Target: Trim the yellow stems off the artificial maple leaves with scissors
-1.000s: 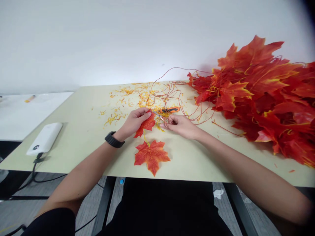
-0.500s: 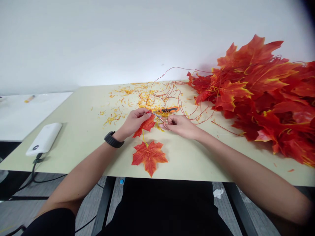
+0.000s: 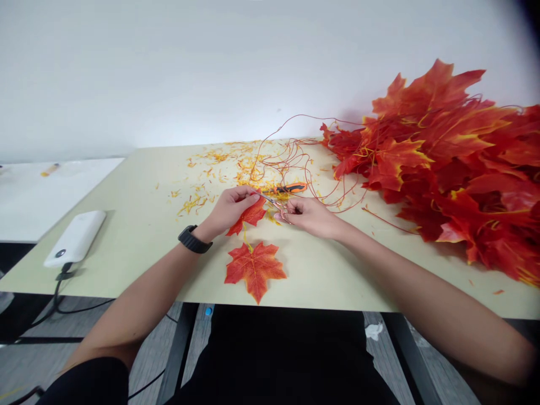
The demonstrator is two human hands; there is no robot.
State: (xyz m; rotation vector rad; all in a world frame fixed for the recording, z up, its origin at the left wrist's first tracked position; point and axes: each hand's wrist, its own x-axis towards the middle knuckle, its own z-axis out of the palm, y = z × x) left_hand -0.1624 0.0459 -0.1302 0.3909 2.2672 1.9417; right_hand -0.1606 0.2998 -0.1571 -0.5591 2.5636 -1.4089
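Pinched in the fingers of my left hand [image 3: 233, 209] is a red artificial maple leaf [image 3: 253, 212]. My right hand [image 3: 310, 216] is closed on the handles of small scissors [image 3: 279, 206], with their blades pointing left at the leaf's upper edge by my left fingertips. Whether the blades are apart is too small to tell. A second maple leaf [image 3: 255, 271], orange-red with yellow edges, hangs or lies below the first, joined by a yellow stem [image 3: 247, 236]. Just behind the scissors lies a tool with an orange and black handle [image 3: 294, 188].
A big heap of red maple leaves [image 3: 455, 163] covers the table's right side. Thin red cords [image 3: 291, 157] trail from it. Yellow and orange scraps [image 3: 219, 157] are scattered at the back. A white power bank [image 3: 76, 238] with a black cable [image 3: 59, 292] lies at left.
The hanging leaf has shifted very slightly to the left. Both hands keep almost the same place, with the scissors still at the leaf held on the left.
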